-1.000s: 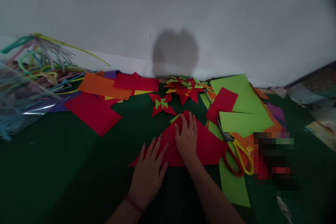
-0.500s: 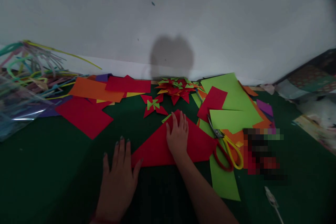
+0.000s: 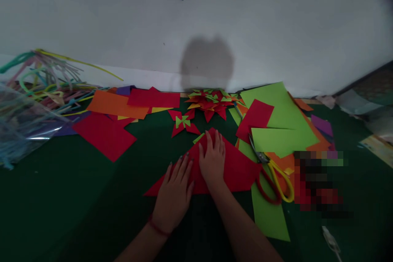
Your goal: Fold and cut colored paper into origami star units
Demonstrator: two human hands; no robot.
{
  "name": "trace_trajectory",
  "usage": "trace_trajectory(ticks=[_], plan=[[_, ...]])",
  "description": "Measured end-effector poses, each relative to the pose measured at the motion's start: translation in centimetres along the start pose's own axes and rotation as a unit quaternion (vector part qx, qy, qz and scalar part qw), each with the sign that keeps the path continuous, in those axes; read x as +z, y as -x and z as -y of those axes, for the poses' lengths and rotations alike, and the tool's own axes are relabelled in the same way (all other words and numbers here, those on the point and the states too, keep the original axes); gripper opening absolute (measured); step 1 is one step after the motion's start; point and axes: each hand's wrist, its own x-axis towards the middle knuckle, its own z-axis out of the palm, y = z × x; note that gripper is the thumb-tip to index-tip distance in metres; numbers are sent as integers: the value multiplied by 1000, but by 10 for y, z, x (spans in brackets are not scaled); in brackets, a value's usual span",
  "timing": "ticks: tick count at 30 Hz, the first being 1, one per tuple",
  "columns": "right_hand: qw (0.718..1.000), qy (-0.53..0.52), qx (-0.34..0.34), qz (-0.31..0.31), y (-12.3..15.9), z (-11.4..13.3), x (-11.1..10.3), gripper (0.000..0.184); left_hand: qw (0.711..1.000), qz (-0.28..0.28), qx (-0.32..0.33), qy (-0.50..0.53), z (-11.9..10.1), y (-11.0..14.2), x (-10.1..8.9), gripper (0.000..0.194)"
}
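Observation:
A large red paper (image 3: 238, 168), folded into a triangle, lies on the green table with its peak pointing away from me. My left hand (image 3: 173, 190) rests flat on its left half, fingers stretched out. My right hand (image 3: 212, 161) lies on the upper middle, its fingertips near the peak. A green paper edge (image 3: 199, 138) peeks out beside the peak. Just beyond lies a red paper flower with a green centre (image 3: 183, 122). Scissors with one red and one yellow handle (image 3: 278, 176) lie close to the triangle's right corner.
Several red and green paper flowers (image 3: 210, 102) are piled by the wall. Green sheets (image 3: 279, 110) and a red piece (image 3: 256, 118) lie at right; orange (image 3: 118, 104) and red sheets (image 3: 106, 135) at left. Pipe cleaners in a plastic bag (image 3: 27, 118) occupy the far left. A white cable (image 3: 331, 241) is at lower right.
My left hand slid left to the triangle's corner, then came back onto its left half. My right hand stayed on the paper near the peak. The view shifted slightly.

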Motion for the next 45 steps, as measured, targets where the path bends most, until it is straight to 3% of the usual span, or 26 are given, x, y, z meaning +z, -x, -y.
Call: trace_trajectory(ticks=[29,33,38,41,45], plan=[[998,43,8,43,-5,-6,1,46,1000,-7,-17,19,-2,-1,2,50],[998,62,-30,4,2,4,-6,46,1000,-4,-14,11,-2,-2,2,50],[983,90,-161,6,19,17,-16,46,1000,-11,-4,12,-1,-2,3,51],[981,104,-166,9,25,10,-19,46,1000,-18,-13,13,-2,-2,3,50],[981,122,-150,-18,29,-16,-27,44,999,-28,-11,16,-2,-2,3,50]])
